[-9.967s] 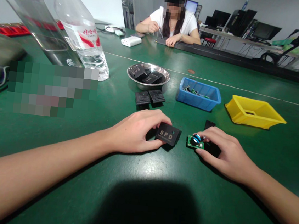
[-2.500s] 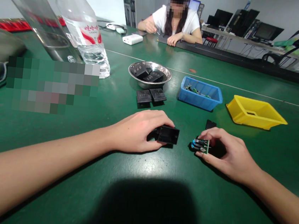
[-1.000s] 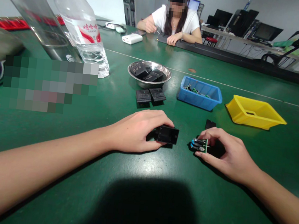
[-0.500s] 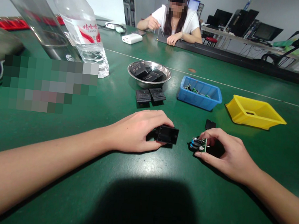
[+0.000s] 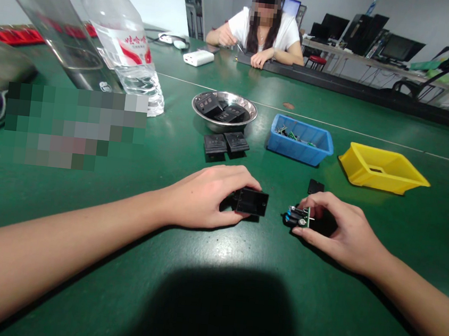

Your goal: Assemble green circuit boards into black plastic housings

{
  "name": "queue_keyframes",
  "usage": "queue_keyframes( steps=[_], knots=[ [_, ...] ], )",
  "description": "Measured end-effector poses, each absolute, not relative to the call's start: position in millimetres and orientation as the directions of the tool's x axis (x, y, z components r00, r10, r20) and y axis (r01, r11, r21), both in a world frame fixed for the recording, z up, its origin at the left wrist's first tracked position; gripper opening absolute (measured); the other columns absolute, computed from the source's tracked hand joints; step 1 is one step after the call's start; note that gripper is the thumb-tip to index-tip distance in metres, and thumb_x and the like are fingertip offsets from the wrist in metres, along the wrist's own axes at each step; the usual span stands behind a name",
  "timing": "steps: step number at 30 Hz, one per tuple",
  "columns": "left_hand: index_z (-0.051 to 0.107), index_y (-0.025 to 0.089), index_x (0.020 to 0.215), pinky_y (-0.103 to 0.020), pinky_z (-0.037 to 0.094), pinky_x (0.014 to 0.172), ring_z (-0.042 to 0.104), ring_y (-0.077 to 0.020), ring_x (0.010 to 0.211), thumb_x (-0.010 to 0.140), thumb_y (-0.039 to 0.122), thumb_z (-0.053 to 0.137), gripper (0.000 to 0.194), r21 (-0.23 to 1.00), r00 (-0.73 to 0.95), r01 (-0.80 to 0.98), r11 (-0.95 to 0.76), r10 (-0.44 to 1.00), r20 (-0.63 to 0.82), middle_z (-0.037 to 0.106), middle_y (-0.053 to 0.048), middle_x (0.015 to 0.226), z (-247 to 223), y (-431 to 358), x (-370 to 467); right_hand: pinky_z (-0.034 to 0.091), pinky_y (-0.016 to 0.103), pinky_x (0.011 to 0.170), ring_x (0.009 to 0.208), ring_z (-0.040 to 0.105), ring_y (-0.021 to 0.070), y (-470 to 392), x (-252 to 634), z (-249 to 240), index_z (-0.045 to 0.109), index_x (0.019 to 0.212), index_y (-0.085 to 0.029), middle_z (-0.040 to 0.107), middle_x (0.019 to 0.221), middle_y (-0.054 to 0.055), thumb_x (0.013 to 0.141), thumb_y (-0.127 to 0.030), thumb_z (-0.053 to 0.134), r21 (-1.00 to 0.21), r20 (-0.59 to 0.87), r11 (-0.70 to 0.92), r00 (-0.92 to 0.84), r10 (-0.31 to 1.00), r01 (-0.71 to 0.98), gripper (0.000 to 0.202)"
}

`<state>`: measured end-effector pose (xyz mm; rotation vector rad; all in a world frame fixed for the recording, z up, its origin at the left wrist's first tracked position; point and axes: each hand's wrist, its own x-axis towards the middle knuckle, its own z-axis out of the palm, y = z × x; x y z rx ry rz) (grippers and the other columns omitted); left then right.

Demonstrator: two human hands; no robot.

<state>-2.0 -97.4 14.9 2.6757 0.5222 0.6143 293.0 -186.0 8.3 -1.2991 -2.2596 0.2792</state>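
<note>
My left hand (image 5: 213, 196) grips a black plastic housing (image 5: 252, 202) between thumb and fingers, its hollow side turned toward the right. Across a small gap, my right hand (image 5: 342, 228) pinches a small circuit board (image 5: 299, 217) with blue and black components pointing left. Just behind my right hand lies a flat black piece (image 5: 316, 187) on the green table (image 5: 215, 295). Two black parts (image 5: 226, 143) sit side by side beyond my left hand, in front of a metal bowl (image 5: 223, 126) holding black housings (image 5: 230, 114).
A blue bin (image 5: 299, 149) with circuit boards and a yellow bin (image 5: 382, 171) stand behind my right hand. At the left are a water bottle (image 5: 128, 48) and a clear tumbler (image 5: 69, 39). A person (image 5: 263, 33) sits across the table near a white box (image 5: 198, 58).
Both my hands and what they hold have stayed put. The person across the table has shifted one hand slightly.
</note>
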Motion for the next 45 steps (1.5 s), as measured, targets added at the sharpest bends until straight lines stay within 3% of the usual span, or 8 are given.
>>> queue_keyframes(
  steps=[35,45],
  knots=[
    [0.063,0.018,0.121,-0.03,0.052,0.091,0.069,-0.0206,0.103,0.089,0.024,0.063,0.033,0.42,0.841,0.289,-0.86,0.437,0.318,0.072,-0.007,0.111,16.9,-98.1,-2.2,0.055,0.027,0.068,0.072,0.068,0.0161,-189.4,290.2,10.2,0.061,0.104,-0.023,0.075,0.092,0.004,0.09,-0.034,0.074,-0.405,0.342,0.546,-0.433,0.834,0.734,0.022],
    [0.063,0.019,0.121,-0.029,0.053,0.092,0.069,-0.0201,0.104,0.089,0.022,0.063,0.032,0.427,0.84,0.283,-0.859,0.437,0.322,0.072,-0.006,0.112,16.8,-97.9,-2.4,0.052,0.028,0.064,0.066,0.061,0.0155,-187.5,294.7,3.2,0.059,0.106,-0.024,0.069,0.084,0.0,0.089,-0.037,0.076,-0.437,0.448,0.4,-0.191,0.873,0.806,0.027]
  ],
)
